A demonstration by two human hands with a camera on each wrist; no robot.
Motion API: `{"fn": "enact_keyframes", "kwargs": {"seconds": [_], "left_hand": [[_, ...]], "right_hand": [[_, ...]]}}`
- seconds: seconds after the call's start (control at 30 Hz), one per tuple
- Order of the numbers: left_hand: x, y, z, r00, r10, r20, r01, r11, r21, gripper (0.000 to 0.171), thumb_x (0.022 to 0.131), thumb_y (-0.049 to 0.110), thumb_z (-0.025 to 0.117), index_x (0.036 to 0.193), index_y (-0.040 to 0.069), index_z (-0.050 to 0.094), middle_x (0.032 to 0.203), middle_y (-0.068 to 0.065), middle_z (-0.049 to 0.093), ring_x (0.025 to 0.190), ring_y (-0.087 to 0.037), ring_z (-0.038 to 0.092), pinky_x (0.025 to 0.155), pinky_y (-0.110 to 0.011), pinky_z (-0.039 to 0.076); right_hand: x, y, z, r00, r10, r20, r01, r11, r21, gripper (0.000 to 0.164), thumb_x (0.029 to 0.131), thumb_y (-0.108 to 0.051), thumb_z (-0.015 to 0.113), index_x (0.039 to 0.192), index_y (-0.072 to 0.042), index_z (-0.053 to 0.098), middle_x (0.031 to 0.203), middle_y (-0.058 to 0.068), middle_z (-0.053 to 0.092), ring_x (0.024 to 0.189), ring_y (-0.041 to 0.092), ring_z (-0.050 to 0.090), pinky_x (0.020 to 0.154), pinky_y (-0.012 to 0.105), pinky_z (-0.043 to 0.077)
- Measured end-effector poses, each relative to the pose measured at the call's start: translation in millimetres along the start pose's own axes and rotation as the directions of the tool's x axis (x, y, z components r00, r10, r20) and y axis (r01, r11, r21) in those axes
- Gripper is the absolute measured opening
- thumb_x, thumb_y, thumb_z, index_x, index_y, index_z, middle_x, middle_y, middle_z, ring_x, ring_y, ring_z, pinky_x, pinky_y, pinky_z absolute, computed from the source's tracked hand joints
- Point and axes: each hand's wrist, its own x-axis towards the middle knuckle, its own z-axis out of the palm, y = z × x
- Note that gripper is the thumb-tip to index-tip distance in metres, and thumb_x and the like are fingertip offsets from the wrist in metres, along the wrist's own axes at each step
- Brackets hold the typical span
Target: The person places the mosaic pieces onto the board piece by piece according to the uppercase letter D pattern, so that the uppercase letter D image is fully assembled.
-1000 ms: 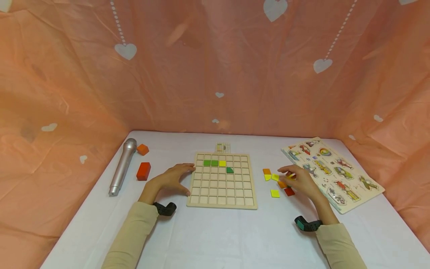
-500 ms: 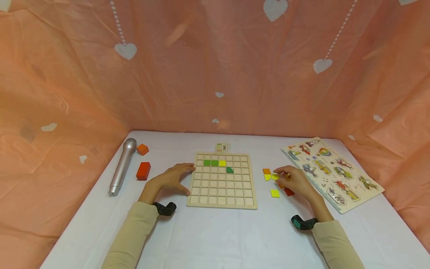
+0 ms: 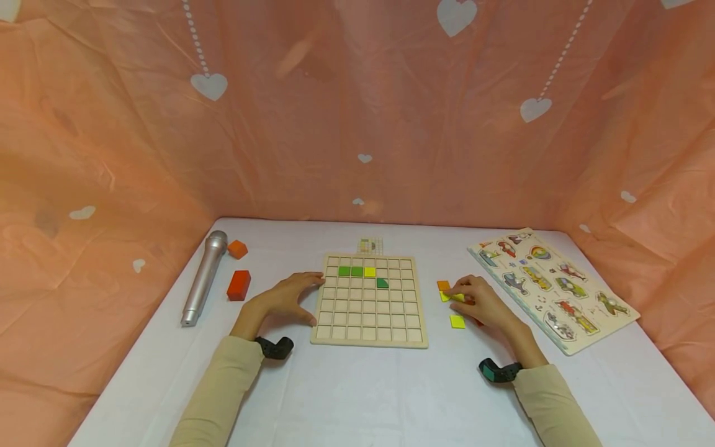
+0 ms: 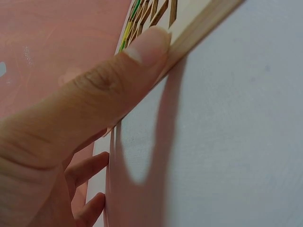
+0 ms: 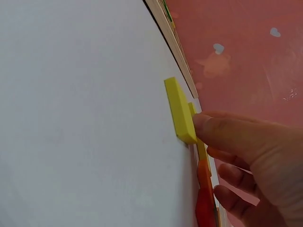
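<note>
A pale wooden grid board (image 3: 368, 343) lies mid-table in the head view. Two green square tiles (image 3: 356, 271), a yellow square tile (image 3: 370, 272) and a green cut-corner tile (image 3: 382, 283) sit in its cells. My left hand (image 3: 285, 298) rests at its left edge, fingers spread; in the left wrist view the thumb (image 4: 147, 49) touches its rim. My right hand (image 3: 483, 301) is over loose tiles, thumb and forefinger around a yellow tile (image 3: 458, 297); whether they pinch it is unclear. Nearby lie an orange tile (image 3: 443, 285) and another yellow square (image 3: 457, 321). A red tile (image 5: 205, 208) is partly hidden.
Left of the board are a silver microphone (image 3: 204, 279), an orange block (image 3: 237, 249) and a red block (image 3: 239, 285). A small pattern card (image 3: 370, 245) lies behind the board. A picture puzzle board (image 3: 553, 292) lies at right, close to my right forearm.
My right hand has shifted a little left across the loose tiles, its fingertips now by the yellow ones and covering more of the orange and red ones. The left hand stays put.
</note>
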Motion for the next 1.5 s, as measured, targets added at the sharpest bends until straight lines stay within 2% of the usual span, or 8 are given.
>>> {"fn": "enact_keyframes", "kwargs": {"seconds": [0.13,0.23,0.43,0.67,0.9,1.07,1.3,1.5], "left_hand": [[-0.8,0.8,-1.1,1.0,0.008,-0.01,-0.008,1.0,0.002,0.089,0.066,0.035,0.083,0.138,0.001,0.042,0.147,-0.014,0.034,0.134,-0.036,0.03,0.108,-0.054,0.025],[-1.5,0.7,-1.1,1.0,0.013,-0.013,-0.013,1.0,0.001,0.088,0.066,0.035,0.083,0.138,0.001,0.042,0.147,-0.014,0.034,0.134,-0.036,0.03,0.109,-0.053,0.025],[-2.1,0.5,-0.6,1.0,0.006,-0.004,-0.006,1.0,-0.003,0.088,0.067,0.033,0.082,0.138,0.002,0.042,0.148,-0.013,0.033,0.134,-0.036,0.029,0.109,-0.053,0.024],[-1.3,0.2,0.0,1.0,-0.002,0.0,0.002,1.0,-0.015,0.087,0.067,0.033,0.082,0.138,0.003,0.042,0.148,-0.013,0.033,0.135,-0.035,0.028,0.109,-0.052,0.024],[-1.0,0.0,0.6,1.0,-0.004,0.002,0.004,1.0,-0.007,0.088,0.068,0.034,0.081,0.139,0.003,0.04,0.149,-0.012,0.032,0.135,-0.035,0.027,0.11,-0.052,0.023],[-1.3,-0.3,-0.3,1.0,-0.005,0.004,0.005,1.0,-0.007,0.089,0.067,0.035,0.082,0.139,0.003,0.041,0.149,-0.011,0.032,0.135,-0.035,0.027,0.109,-0.052,0.023],[-1.1,-0.5,0.4,1.0,-0.006,0.003,0.007,1.0,-0.007,0.088,0.067,0.035,0.082,0.139,0.003,0.041,0.149,-0.012,0.032,0.135,-0.035,0.027,0.109,-0.053,0.023],[-1.4,-0.7,0.8,1.0,-0.003,-0.001,0.003,1.0,-0.009,0.089,0.068,0.035,0.082,0.139,0.003,0.04,0.149,-0.011,0.032,0.135,-0.034,0.027,0.109,-0.053,0.024]], "right_hand": [[0,0,0,0.999,-0.02,-0.028,0.02,1.0,-0.003,0.023,0.079,-0.008,0.072,0.103,-0.009,0.073,0.106,0.013,0.056,0.098,0.029,0.047,0.079,0.04,0.04],[-1,1,0,0.998,-0.027,-0.051,0.026,1.0,-0.015,0.032,0.079,-0.006,0.073,0.111,-0.006,0.068,0.105,0.016,0.055,0.093,0.028,0.046,0.075,0.038,0.039],[-1,2,-5,0.998,0.053,-0.044,-0.055,0.998,-0.042,0.05,0.079,-0.01,0.074,0.125,-0.003,0.055,0.102,0.013,0.059,0.088,0.025,0.048,0.076,0.038,0.042],[-10,5,-19,0.997,0.053,-0.064,-0.054,0.999,-0.011,0.039,0.077,-0.012,0.075,0.113,-0.001,0.063,0.094,0.009,0.063,0.089,0.026,0.053,0.077,0.042,0.043],[-19,8,-26,0.998,0.066,-0.016,-0.067,0.997,-0.046,0.044,0.072,-0.017,0.08,0.111,-0.002,0.065,0.09,0.006,0.064,0.087,0.023,0.051,0.076,0.037,0.04],[-22,5,-32,0.998,0.063,0.005,-0.062,0.997,-0.047,0.042,0.072,-0.017,0.08,0.109,-0.003,0.065,0.091,0.006,0.064,0.088,0.025,0.051,0.074,0.037,0.041],[-28,6,-38,0.999,0.026,0.018,-0.025,0.999,-0.047,0.032,0.075,-0.008,0.075,0.105,-0.002,0.067,0.095,0.007,0.064,0.091,0.026,0.053,0.076,0.04,0.045],[-34,9,-40,0.996,-0.009,0.088,0.006,1.0,0.026,0.025,0.072,-0.009,0.078,0.096,-0.009,0.07,0.094,0.002,0.063,0.085,0.014,0.047,0.072,0.028,0.039]]}}
